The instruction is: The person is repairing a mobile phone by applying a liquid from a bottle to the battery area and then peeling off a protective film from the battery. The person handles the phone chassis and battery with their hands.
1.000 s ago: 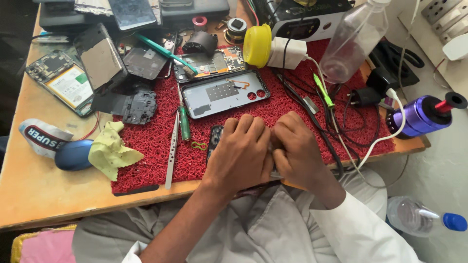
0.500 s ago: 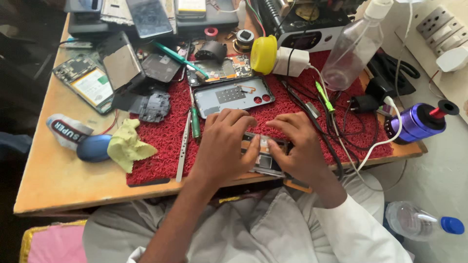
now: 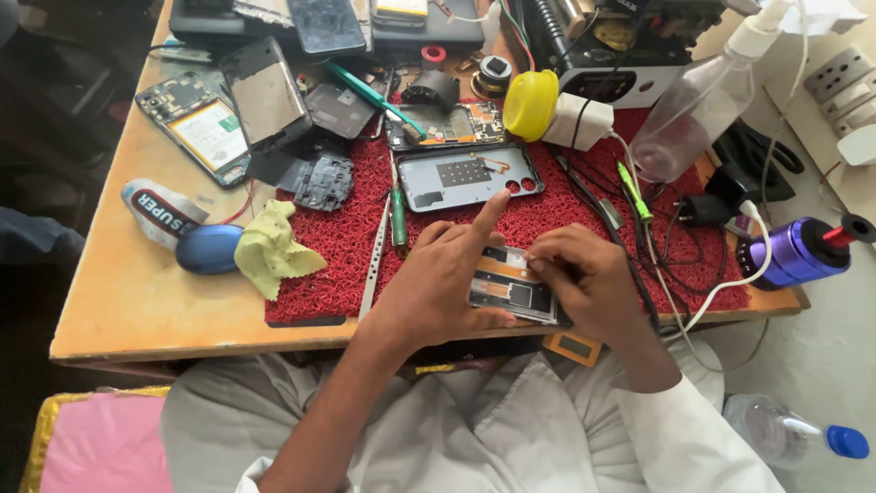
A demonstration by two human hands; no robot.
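Nearest me, my left hand point(image 3: 438, 283) steadies the opened phone point(image 3: 513, 290) at the near edge of the red mat point(image 3: 338, 256), thumb under it, index finger lifted straight. My right hand point(image 3: 589, 283) pinches at its upper right corner, fingers curled closed on the frame. The phone's long axis runs left to right (slightly downward rightward). Beyond lies a grey back cover point(image 3: 467, 177), then a yellow cap point(image 3: 531, 104) on the table point(image 3: 146, 301).

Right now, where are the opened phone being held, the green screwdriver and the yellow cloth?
opened phone point(image 3: 511, 290), head view, its exposed middle.
green screwdriver point(image 3: 399, 222), head view, its handle.
yellow cloth point(image 3: 271, 249), head view, its crumpled centre.
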